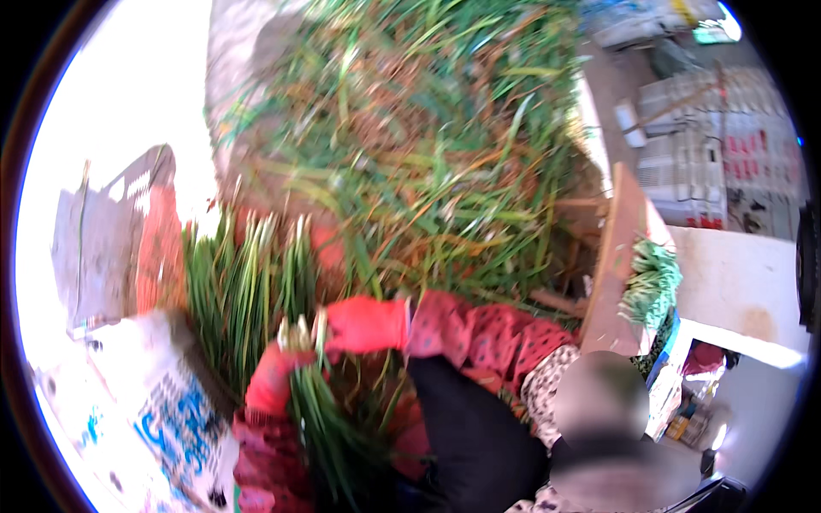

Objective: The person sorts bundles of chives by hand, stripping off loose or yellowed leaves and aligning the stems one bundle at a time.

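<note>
My left hand [275, 374], in a coral-red glove, is closed around a bunch of green onions [329, 432]. Their pale ends point up and the long green leaves hang down toward my lap. From the right comes my right hand [368, 325], gloved alike, with its fingers closed at the pale ends of the same bunch; its fingertips are partly hidden. Red dotted sleeves cover both forearms. Just beyond my left hand, more green onions [248, 269] stand packed together with their pale ends up.
A large heap of loose green and brown leaves [428, 145] spreads ahead. A white sack [175, 410] with blue print lies at left, near an orange panel [160, 248]. At right are a wooden board [609, 265], a green bundle of ties [652, 282] and stacked printed packages [718, 154].
</note>
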Demonstrator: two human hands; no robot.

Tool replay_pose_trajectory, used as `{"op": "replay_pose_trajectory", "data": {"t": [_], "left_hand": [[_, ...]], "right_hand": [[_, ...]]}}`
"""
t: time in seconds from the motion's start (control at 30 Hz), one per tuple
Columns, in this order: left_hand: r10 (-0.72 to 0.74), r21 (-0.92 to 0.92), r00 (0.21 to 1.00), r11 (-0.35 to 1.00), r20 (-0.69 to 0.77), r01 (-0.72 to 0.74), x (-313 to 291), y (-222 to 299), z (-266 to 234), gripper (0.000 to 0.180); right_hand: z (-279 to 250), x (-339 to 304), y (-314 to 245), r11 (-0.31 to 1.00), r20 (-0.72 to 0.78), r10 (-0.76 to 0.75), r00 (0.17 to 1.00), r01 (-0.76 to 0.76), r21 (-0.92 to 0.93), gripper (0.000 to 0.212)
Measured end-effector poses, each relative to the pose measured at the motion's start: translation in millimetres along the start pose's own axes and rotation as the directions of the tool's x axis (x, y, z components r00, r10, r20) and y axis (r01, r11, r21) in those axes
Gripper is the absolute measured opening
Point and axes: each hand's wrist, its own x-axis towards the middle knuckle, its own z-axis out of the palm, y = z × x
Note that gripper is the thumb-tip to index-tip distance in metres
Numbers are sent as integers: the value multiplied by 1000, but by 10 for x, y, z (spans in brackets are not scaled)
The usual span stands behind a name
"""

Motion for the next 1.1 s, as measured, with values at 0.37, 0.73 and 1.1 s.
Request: {"op": "replay_pose_trajectory", "data": {"t": [0.37,0.73,1.1], "left_hand": [[21,60,1000,998,15,-21,139,-46,86,34],[-69,-20,992,998,-102,67,1414,-202,197,32],[-33,289,995,957,90,5,2062,-192,1191,50]], "right_hand": [[-984,-1907,734,854,-962,214,172,-511,99,31],[-1182,-2230,2043,744,-859,395,-326,-435,507,74],[-840,-1279,1722,869,-839,477,261,-284,406,66]]}}
